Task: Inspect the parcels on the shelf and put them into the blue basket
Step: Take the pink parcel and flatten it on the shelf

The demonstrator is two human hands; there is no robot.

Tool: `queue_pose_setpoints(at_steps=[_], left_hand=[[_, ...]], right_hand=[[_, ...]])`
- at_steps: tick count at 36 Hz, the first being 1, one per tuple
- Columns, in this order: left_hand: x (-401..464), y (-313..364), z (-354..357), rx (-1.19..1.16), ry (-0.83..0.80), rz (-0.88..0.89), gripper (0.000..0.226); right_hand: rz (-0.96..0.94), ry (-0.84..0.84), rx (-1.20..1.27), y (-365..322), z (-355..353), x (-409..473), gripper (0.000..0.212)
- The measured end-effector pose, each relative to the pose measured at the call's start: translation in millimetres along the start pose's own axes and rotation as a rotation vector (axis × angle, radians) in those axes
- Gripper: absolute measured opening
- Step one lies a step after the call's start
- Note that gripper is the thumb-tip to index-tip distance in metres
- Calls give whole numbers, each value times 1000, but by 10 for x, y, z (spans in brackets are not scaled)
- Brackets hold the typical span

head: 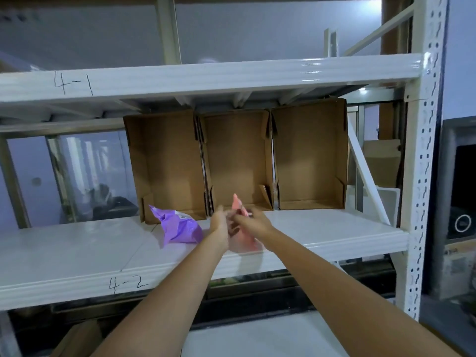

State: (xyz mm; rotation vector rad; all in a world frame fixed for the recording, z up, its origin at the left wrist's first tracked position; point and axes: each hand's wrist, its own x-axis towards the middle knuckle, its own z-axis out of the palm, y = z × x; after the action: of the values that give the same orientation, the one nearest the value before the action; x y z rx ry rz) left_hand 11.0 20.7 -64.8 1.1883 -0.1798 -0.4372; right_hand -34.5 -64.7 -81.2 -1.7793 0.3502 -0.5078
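Shelf writing: "4-1" on upper white metal beam (206, 78), "4-2" on lower white metal shelf (77, 253).
Hands: left hand (220, 222) and right hand (253, 222) both clasp blurred pink plastic parcel (242, 240); finger detail unclear.
Purple plastic parcel (179, 226): beside, its label unreadable.

I'm facing a white metal rack (206, 76) with a perforated upright (427, 150) at its right edge. Its beams are hand-marked "4-1" above and "4-2" below. Three empty cardboard boxes (239, 161) stand on their sides, openings toward me, along the back edge of the lower board. Behind is a pale bluish wall (257, 29) and, to the left, glass (85, 173). A dark screen (463, 197) sits beyond the right upright.
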Motion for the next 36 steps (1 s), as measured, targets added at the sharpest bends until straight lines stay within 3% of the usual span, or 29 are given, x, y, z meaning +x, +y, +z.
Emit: queue_pose_setpoints(at_steps=[2,4,5,7,10,12,17,19,21,23,29,36], left_hand=[[-84,22,45,90,-91,71,32],[-99,11,69,313,-129,179,17],[-85,-13,41,480,-125,237,18],[-62,-101,-7,735,-168,277,21],[-57,-268,-85,840,-235,187,21],[11,-363,-110,898,-240,233,17],[143,-350,-139,955,-226,276,19],[173,-323,-163,917,-121,417,18],[224,-312,-205,1038,49,638,20],[299,-315,-235,1244,119,747,28],[479,-449,-277,1775,-230,422,71],[628,-448,-262,1903,-255,318,84]], right_hand=[[61,37,412,-41,-25,17,25],[130,103,554,21,-83,68,34],[166,141,466,76,-111,77,37],[218,187,54,205,-173,59,33],[89,240,-619,329,-306,-19,37],[-25,263,-928,323,-377,-84,42],[-201,404,-1129,237,-484,-111,45],[-270,434,-1118,232,-475,-81,42],[-317,369,-1087,238,-403,-20,42],[-314,245,-1102,257,-305,49,47],[-172,-92,-1181,480,-5,230,61],[-58,-178,-1200,526,0,370,66]])
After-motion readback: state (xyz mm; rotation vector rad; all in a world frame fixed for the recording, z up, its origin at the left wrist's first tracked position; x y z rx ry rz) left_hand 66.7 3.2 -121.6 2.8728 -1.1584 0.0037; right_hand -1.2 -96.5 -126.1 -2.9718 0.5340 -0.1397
